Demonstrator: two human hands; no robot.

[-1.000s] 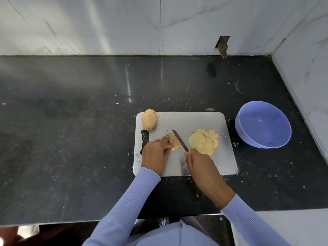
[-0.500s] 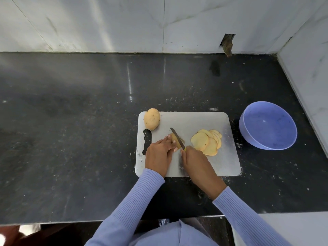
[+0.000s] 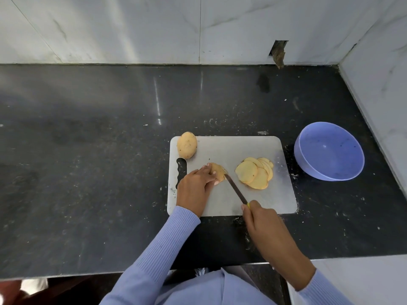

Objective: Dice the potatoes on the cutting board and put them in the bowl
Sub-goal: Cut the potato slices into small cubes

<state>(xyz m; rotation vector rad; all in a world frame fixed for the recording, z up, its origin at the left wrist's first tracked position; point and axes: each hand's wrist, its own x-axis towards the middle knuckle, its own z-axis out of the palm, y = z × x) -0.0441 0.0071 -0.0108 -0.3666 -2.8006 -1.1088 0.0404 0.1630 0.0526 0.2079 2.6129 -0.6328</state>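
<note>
The potato end piece sits near the middle of the cutting board, held down from the left by the left hand, whose fingers curl over its top and near side. The knife blade meets the piece at its right edge, tip against the flesh, and the right hand is wrapped round the handle at the board's near edge. Whether the blade has already bitten in or only rests against the cut face is hard to tell from this angle.

To slice well here, I would keep the left fingertips tucked back from the cut face, since the remaining piece is small and the fingers lie close to the blade. The cut should come straight down with a short draw, matching the thickness of the slices fanned out just to the right. A stub this short may rock, so laying it flat side down would steady it.

A whole potato waits at the board's far left corner, untouched. The bowl stands on the dark counter to the right of the board, apparently holding nothing yet. Slices must still be cut crosswise into dice, so the task looks early.
</note>
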